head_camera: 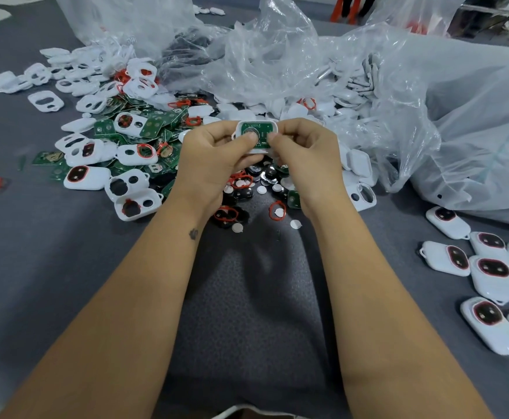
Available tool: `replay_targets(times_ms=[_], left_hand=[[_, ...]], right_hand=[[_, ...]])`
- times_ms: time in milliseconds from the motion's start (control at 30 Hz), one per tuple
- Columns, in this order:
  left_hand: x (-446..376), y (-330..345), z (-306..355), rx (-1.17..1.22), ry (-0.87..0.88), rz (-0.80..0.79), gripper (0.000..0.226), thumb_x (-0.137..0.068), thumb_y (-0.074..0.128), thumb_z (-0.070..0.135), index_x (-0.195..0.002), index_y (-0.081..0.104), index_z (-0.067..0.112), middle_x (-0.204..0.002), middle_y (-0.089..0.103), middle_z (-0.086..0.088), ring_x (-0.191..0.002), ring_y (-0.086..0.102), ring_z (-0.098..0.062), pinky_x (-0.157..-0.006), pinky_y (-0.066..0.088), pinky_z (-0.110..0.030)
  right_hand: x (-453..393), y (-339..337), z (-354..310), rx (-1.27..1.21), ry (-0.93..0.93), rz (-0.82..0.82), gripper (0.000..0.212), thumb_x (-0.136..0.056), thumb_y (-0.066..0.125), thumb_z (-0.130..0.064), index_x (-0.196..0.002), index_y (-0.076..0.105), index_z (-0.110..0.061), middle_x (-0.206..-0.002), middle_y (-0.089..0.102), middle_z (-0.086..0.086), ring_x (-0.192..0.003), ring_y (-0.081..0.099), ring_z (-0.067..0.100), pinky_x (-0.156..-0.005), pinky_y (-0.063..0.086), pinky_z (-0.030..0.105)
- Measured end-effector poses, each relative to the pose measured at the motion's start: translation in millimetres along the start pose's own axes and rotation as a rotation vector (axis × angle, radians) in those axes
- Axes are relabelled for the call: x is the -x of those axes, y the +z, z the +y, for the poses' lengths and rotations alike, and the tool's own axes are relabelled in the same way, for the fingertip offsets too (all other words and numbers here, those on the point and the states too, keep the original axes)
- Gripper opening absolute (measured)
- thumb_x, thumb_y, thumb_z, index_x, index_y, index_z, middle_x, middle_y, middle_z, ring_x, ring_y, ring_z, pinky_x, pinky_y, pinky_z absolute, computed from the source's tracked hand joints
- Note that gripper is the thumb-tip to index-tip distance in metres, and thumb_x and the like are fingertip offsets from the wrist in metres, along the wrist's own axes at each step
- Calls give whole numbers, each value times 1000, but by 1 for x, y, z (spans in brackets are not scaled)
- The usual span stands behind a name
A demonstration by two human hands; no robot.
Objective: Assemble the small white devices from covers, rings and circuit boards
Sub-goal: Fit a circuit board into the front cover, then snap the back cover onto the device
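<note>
A white cover [254, 137] is held above the heap of parts, between the left hand [217, 155] and the right hand [303, 152], with a green circuit board [257, 131] lying in its open face. Both hands are curled round the cover's ends, and both thumbs are laid on the board, the left thumb near the round metal cell holder, the right one at the board's right part. The step in hand is judged to be the seating of the board in the cover.

For this to be done well, the board should be squared to the cover's outline first, and pressure should then be spread evenly by both thumbs, so that no corner is left riding high. Force is best kept on the board's bare areas and off the small components. Whether the board is fully down already cannot be told.

Below the hands, loose red rings [277, 210], white discs and further boards are scattered on the grey table [50, 267]. Empty covers are heaped to the left, and finished devices [493, 278] are laid out at the right, beside clear plastic bags [398, 86].
</note>
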State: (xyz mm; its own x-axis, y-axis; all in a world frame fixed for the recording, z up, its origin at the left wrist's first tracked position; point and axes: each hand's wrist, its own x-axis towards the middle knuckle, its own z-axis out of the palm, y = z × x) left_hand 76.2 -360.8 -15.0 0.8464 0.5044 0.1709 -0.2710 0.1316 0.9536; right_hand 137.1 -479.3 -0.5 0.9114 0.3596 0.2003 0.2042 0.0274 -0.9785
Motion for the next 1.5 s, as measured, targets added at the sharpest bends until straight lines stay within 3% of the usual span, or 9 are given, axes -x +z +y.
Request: replay_targets(times_ms=[333,600,700,800,933,1000,1167,1300,1500], left_hand=[[0,-1,0,29,-38,-10,12,-92,62,2,-101,69,3,-87,76,-6,-86,73,-23,-70,58,-25],[-1,-3,4,54,-31,97,8,-91,62,-1,-87,68,2,-80,70,-6,-70,69,-12,-63,55,-19],[-1,-3,4,60,-37,90,7,-92,62,1,-95,67,-1,-89,70,-10,-81,68,-20,-68,57,-24],[-1,-3,2,49,-44,82,14,-93,62,4,-104,67,-1,-97,71,-12,-89,68,-23,-70,58,-27],[-2,-4,2,41,-51,92,12,-93,59,4,-99,69,6,-91,75,-4,-85,71,-18,-70,58,-27],[-2,-4,3,41,-52,90,14,-94,58,4,-93,70,11,-85,75,1,-82,70,-16,-69,57,-26],[-2,-3,3,54,-76,104,17,-92,58,3,-88,71,14,-85,75,0,-80,71,-16,-68,57,-26],[-2,-3,6,73,-86,118,21,-91,59,2,-81,71,16,-80,74,1,-77,71,-15,-68,57,-26],[-2,-4,6,139,-106,95,22,-92,58,1,-81,71,13,-82,75,-1,-80,72,-14,-72,57,-25]], right_hand=[[-5,-8,-12,-219,115,-108,56,-104,22,-25,-77,66,-2,-64,60,8,-54,51,12,-57,40,25],[-8,-54,-17,63,34,298,22,-87,53,-11,-74,71,-12,-63,60,3,-55,49,11,-53,39,22],[-6,-69,-10,438,65,194,16,-83,56,-10,-81,70,-1,-61,54,4,-57,46,11,-59,37,24],[1,-70,-9,673,65,49,12,-82,62,-11,-86,72,-18,-70,63,-11,-63,54,4,-58,42,21],[4,-71,-10,792,56,50,20,-80,60,-9,-68,66,-25,-67,65,-8,-62,57,8,-61,43,25],[6,-69,-10,804,55,23,8,-78,68,-19,-75,67,-26,-72,64,-11,-65,57,6,-63,44,25],[6,-56,-7,965,21,-139,29,-74,81,-26,-101,71,-27,-92,57,-5,-80,53,11,-67,38,25],[5,-54,-3,862,39,-65,7,-81,75,-21,-84,70,-25,-67,55,-13,-56,50,1,-41,33,8],[3,-58,-15,417,-99,166,11,-91,63,-13,-89,70,-21,-77,68,1,-64,59,3,-65,49,20]])
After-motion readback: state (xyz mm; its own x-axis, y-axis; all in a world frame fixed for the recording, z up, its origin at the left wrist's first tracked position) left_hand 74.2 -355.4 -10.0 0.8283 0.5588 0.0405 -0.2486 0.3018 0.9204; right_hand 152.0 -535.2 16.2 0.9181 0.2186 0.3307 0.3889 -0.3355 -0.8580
